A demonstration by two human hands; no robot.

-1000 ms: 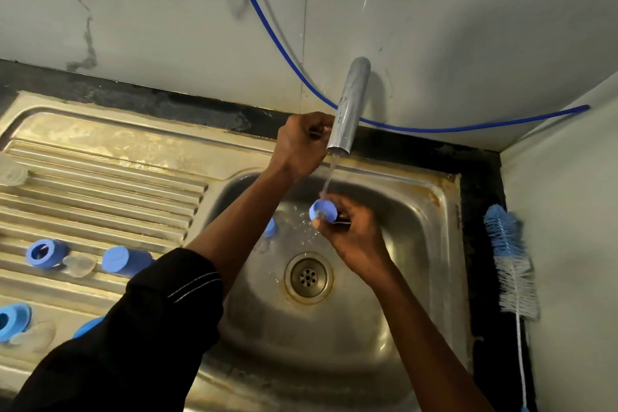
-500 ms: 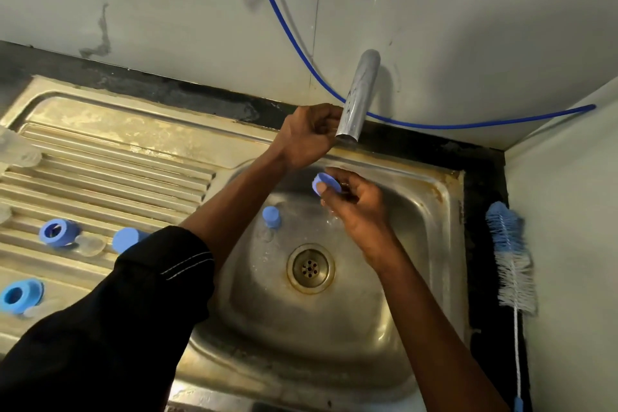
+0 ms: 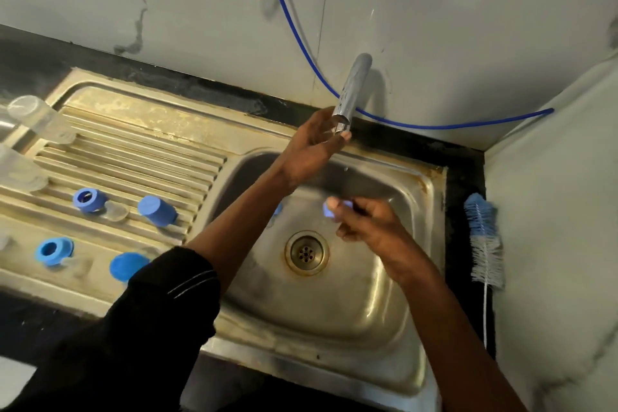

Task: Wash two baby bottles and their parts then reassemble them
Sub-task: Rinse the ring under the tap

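Note:
My right hand (image 3: 364,224) pinches a small blue bottle part (image 3: 334,207) over the sink basin (image 3: 334,311); the part is blurred. My left hand (image 3: 314,144) reaches to the tip of the metal tap (image 3: 352,90), fingers curled round its nozzle. No water runs. Another small blue part (image 3: 277,209) lies in the basin, mostly hidden behind my left forearm. On the drainboard (image 3: 133,150) lie two clear bottles (image 3: 33,117) (image 3: 16,167), two blue rings (image 3: 88,199) (image 3: 53,251), two blue caps (image 3: 157,211) (image 3: 128,266) and a clear nipple (image 3: 115,211).
A blue and white bottle brush (image 3: 485,244) lies on the dark counter right of the sink, against the side wall. A blue hose (image 3: 294,27) runs along the marble back wall behind the tap. The drain (image 3: 306,252) sits in the basin's middle.
The water stream under the tap has stopped. My right hand has carried the blue part away from the spout, lower over the basin. My left hand stays at the tap's tip.

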